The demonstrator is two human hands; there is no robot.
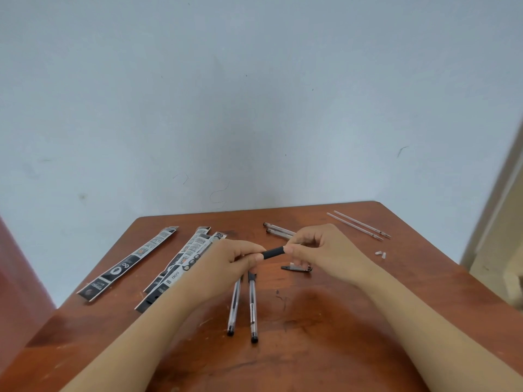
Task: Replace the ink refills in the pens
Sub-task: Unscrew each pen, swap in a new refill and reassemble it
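Above the middle of the wooden table (325, 321) I hold a pen by its black rubber grip section (273, 252). My left hand (230, 260) grips the pen's left part, which its fingers hide. My right hand (319, 250) pinches the grip's right end. Two clear pens (243, 305) with black end plugs lie side by side below my hands. Behind my right hand lie two more clear pen barrels (278, 230). Two thin clear refills (358, 224) rest at the table's far right.
Several long black-and-white refill packets (128, 263) lie on the left half of the table. A dark pen cap (295, 268) lies under my right hand. Two tiny white caps (380, 254) sit near the right edge. A pale wall stands behind the table.
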